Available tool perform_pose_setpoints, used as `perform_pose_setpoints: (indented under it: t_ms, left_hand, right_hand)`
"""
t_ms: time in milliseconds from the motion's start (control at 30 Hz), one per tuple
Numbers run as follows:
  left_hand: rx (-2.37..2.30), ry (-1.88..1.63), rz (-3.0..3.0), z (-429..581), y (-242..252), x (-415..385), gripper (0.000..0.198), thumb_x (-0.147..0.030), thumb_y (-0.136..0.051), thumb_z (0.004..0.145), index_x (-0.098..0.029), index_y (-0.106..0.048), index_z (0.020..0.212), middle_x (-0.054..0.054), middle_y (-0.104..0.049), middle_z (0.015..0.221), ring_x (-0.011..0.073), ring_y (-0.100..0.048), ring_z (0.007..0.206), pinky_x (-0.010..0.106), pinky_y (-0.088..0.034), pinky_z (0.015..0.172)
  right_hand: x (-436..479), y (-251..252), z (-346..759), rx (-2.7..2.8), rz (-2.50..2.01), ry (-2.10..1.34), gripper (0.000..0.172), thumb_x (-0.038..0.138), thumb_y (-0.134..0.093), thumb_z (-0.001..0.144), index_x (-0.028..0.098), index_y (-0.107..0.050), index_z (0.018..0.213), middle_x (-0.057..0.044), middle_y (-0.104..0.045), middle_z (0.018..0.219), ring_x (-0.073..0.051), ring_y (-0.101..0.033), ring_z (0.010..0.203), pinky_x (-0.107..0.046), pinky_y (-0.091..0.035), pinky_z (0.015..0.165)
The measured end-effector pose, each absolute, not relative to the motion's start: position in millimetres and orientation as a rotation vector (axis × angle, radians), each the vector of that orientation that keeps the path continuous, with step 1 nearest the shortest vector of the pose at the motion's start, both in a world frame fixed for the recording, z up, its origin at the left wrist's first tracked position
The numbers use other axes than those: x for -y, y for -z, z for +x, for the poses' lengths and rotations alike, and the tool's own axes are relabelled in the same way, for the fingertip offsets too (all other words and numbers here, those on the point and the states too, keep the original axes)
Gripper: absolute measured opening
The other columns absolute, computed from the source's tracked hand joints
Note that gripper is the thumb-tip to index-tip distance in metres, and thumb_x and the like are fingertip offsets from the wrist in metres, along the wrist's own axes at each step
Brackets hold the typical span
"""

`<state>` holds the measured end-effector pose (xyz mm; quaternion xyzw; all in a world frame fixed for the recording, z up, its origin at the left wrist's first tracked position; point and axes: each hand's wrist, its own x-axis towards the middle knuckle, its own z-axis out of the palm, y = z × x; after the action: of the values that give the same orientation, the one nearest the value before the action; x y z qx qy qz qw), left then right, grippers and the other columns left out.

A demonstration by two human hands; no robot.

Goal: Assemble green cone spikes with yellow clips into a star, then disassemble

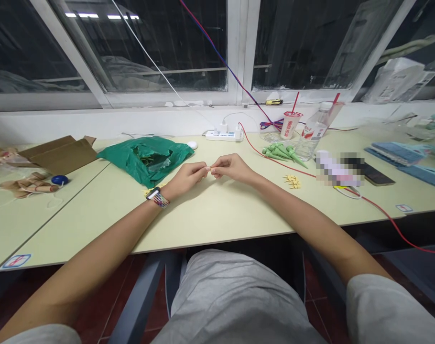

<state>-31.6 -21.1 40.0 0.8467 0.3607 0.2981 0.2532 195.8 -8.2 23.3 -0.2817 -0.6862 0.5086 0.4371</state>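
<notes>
Both arms reach forward from the lower edge of view, forearms bare, and converge over the pale green table (217, 220).

Left hand (187, 178): just right of the green bag (146, 158), near its lower right corner. Wrist low over the tabletop with a striped wristband (158, 198) on it. Fingers curled in, thumb and forefinger tips pointing right and pinched together.

Right hand (232, 167): further right of the green bag, beyond the left hand. Knuckles up, fingers bent, tips pointing left and meeting those of the left hand.

Small pale piece (209, 168): nipped between the fingertips of both hands, right of the green bag and just above the tabletop. Too small to tell its shape.

Also noted, all placed from the green bag:
- a few yellow bits (150, 191) just below it, beside the left wrist
- white power strip (223, 136) to the upper right, by the window sill
- green cones (282, 152) in a heap well to the right, with a cup with red straw (291, 125) and a clear bottle (312, 132) behind them
- small yellow pieces (292, 181) right of the right hand
- red cable (310, 175) running across the table on that side
- cardboard box (58, 153) to the left, open
- blue round thing (59, 180) below that box
</notes>
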Motion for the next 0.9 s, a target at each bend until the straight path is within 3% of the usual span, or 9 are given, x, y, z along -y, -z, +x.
perform_pose_setpoints:
  t_ms: [167,367,567,700,800,900]
  left_hand:
    - [-0.977,-0.808,2.423,-32,-34,19,0.035,-0.049,-0.050,0.109,-0.020,-0.070,0.105,0.001,-0.071,0.085,0.0183,-0.064,0.075,0.031,-0.046,0.076]
    - [-1.010,-0.811,2.365,-28,-29,18,0.042,-0.051,-0.045,0.110,-0.020,-0.067,0.091,0.002,-0.070,0.078,0.0194,-0.064,0.074,0.032,-0.046,0.074]
    - [-1.047,-0.881,2.305,-23,-27,19,0.047,-0.054,-0.048,0.108,-0.021,-0.062,0.077,0.001,-0.065,0.065,0.0177,-0.058,0.063,0.031,-0.043,0.067]
    - [-0.983,-0.889,1.913,-15,-30,19,0.055,-0.064,-0.055,0.102,-0.022,-0.054,0.067,-0.001,-0.049,0.055,0.0156,-0.050,0.052,0.031,-0.041,0.057]
    - [-0.942,-0.867,1.706,-12,-31,20,0.061,-0.071,-0.053,0.100,-0.023,-0.047,0.062,-0.003,-0.038,0.052,0.0142,-0.044,0.046,0.031,-0.038,0.052]
    - [-1.037,-0.926,1.878,-14,-30,22,0.063,-0.069,-0.046,0.104,-0.021,-0.053,0.064,-0.001,-0.045,0.052,0.0148,-0.048,0.049,0.030,-0.040,0.054]
  right_hand:
    - [6,-22,197,1.622,-0.718,-1.437,0.039,0.037,-0.101,0.061,0.012,-0.079,0.083,-0.006,-0.078,0.076,-0.017,-0.073,0.074,-0.032,-0.065,0.076]
    - [4,-19,194,1.606,-0.745,-1.363,0.040,0.037,-0.102,0.056,0.013,-0.078,0.077,-0.004,-0.076,0.069,-0.015,-0.071,0.066,-0.030,-0.063,0.069]
    - [4,-14,189,1.631,-0.798,-1.234,0.027,0.031,-0.093,0.065,0.014,-0.075,0.076,-0.004,-0.076,0.072,-0.017,-0.071,0.067,-0.031,-0.061,0.071]
    - [11,-15,189,1.865,-0.827,-0.725,0.006,0.022,-0.073,0.086,0.018,-0.075,0.083,-0.006,-0.077,0.084,-0.018,-0.070,0.079,-0.031,-0.055,0.077]
    - [15,-15,190,2.013,-0.768,-0.336,0.014,0.016,-0.061,0.094,0.019,-0.074,0.089,-0.008,-0.076,0.094,-0.020,-0.067,0.087,-0.034,-0.052,0.085]
    - [15,-10,188,1.985,-0.753,-0.360,0.015,0.021,-0.061,0.097,0.019,-0.075,0.092,-0.008,-0.075,0.093,-0.019,-0.066,0.085,-0.032,-0.051,0.083]
